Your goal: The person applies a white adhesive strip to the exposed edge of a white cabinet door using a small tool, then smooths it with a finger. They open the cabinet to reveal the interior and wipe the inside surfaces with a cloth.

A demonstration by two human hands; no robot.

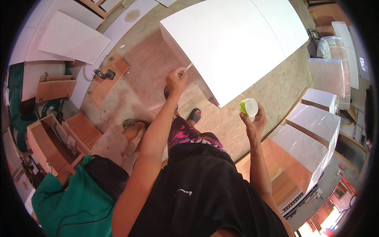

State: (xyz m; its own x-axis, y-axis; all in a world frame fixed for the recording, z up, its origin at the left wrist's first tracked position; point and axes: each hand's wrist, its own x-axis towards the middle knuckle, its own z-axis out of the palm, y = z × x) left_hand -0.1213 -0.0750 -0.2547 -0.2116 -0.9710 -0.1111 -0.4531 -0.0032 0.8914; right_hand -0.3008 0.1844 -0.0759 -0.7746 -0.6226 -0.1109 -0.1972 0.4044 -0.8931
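Left hand [176, 81]: grip drawn nearly closed, thumb and fingertips pinching a thin pale stick [189, 67]. The stick's far end points at the near-left edge of a large white cabinet [233, 43]; contact versus a slight gap cannot be told from this angle.

Right hand [254, 123]: grip curved partway, thumb and fingers wrapped around a yellow-green cup [243, 106], its white round end tilted up toward the viewer. Cup held clear of the cabinet, just beyond its near corner, on the right. Contents, if any, cannot be made out.

Cabinet: lies on the floor [138, 65], broad white face up, one fine seam crossing it toward the far right. The narrow side below the stick is in shade.

Progress (judgement): work at the edge appears to be in hand rather than finished, since stick and cup are both held. The broad face looks uniform; no treated stretch can be told from an untreated one, so the amount left is undetermined.

Farther out: left, a power drill [104, 74] on a wooden board [112, 81], with white panels [73, 37] beyond; lower left, a co-worker in a green shirt [79, 201]; right, a row of plastic-wrapped cabinets [304, 138].
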